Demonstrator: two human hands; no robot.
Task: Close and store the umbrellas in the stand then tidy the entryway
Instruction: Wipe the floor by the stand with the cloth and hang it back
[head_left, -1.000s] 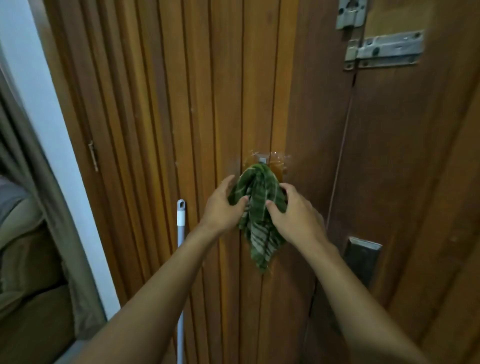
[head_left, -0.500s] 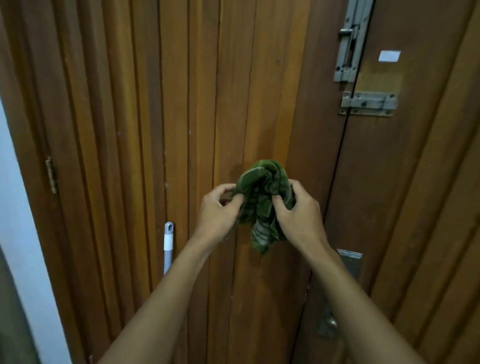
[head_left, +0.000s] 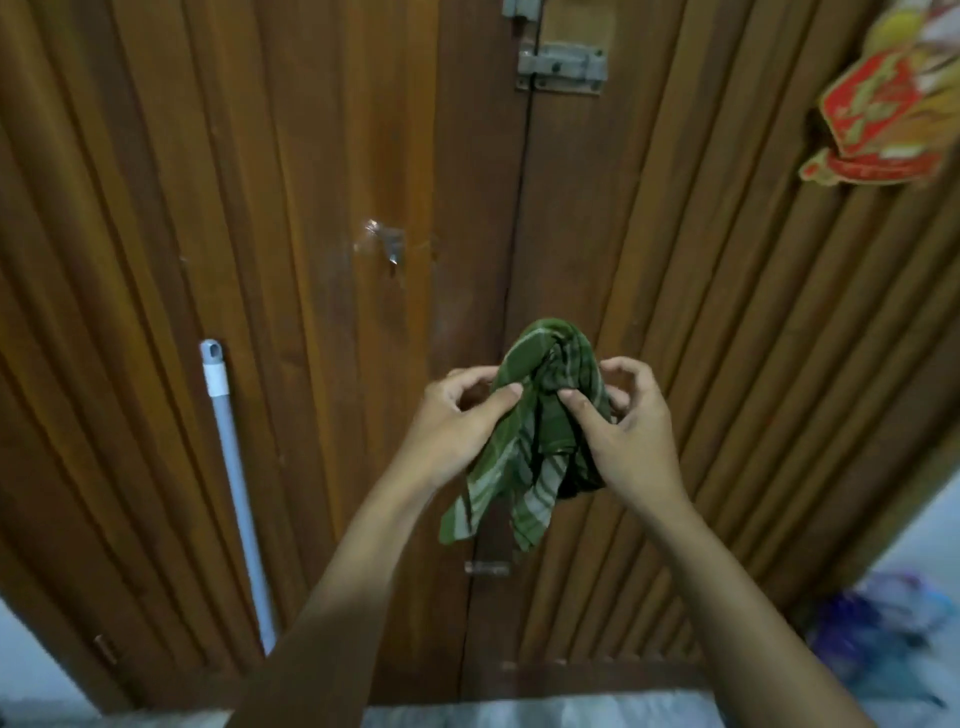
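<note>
No stand or basket shows here, only the wooden double door (head_left: 322, 218) with its metal latch (head_left: 562, 68) up top. The green checked cloth (head_left: 535, 436) is bunched into a loose knot, pale stripes running through it, two corners hanging free below. It is held up in front of the door, near the seam between the two leaves, clear of the transparent hook (head_left: 387, 245) stuck higher on the left leaf. The left hand (head_left: 457, 421) pinches the cloth's left side, thumb pressed against the fabric, fingers curled behind. The right hand (head_left: 623, 431) grips the other side the same way. A white pole (head_left: 236, 483) leans against the door at the left. A red ornament (head_left: 878, 104) hangs upper right.
</note>
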